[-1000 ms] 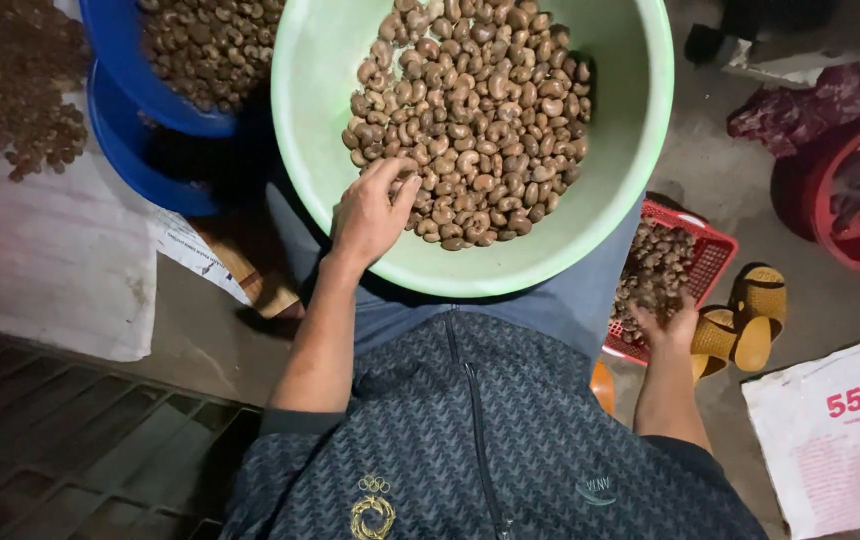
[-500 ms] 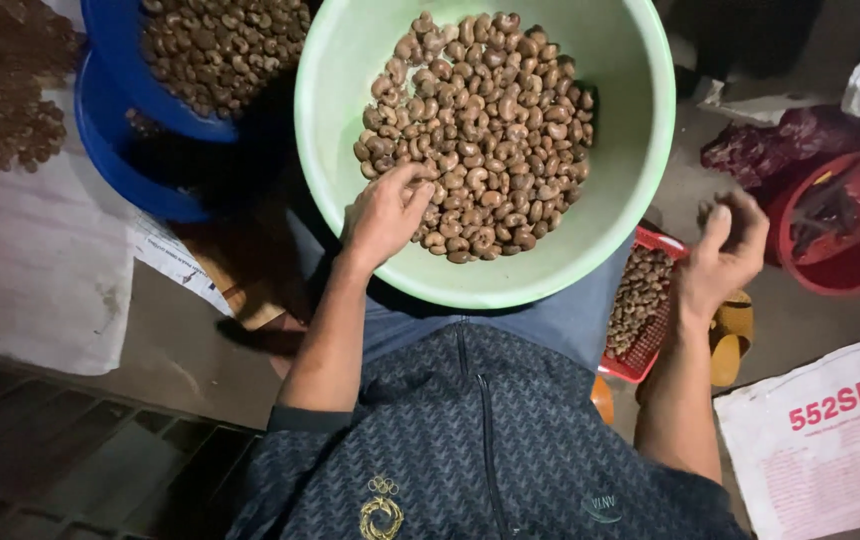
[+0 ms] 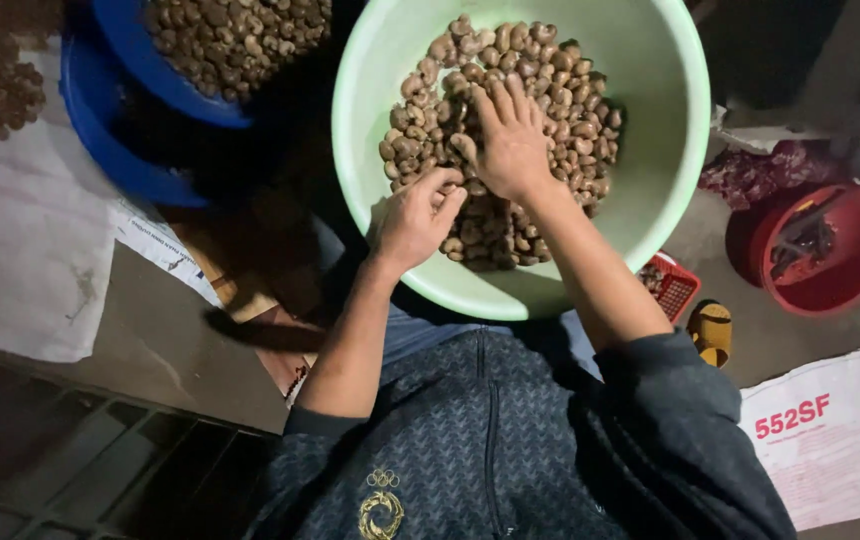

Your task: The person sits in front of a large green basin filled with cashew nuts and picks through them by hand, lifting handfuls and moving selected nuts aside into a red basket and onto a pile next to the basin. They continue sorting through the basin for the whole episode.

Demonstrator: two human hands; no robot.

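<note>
Nuts [image 3: 560,110] heaped in green basin [image 3: 670,190] on lap. Right hand [image 3: 512,140] open, fingers spread, palm flat on pile. Left hand [image 3: 418,215] at pile's near edge, fingers curled, pinching nut. Blue tubs [image 3: 120,130] with more nuts stacked at left. Red bucket [image 3: 830,250] at right, red basket [image 3: 672,290] half hidden under basin, white sack [image 3: 830,440] on floor.

One green basin [image 3: 670,180], two blue basins [image 3: 120,150], one red bucket [image 3: 855,270]
</note>
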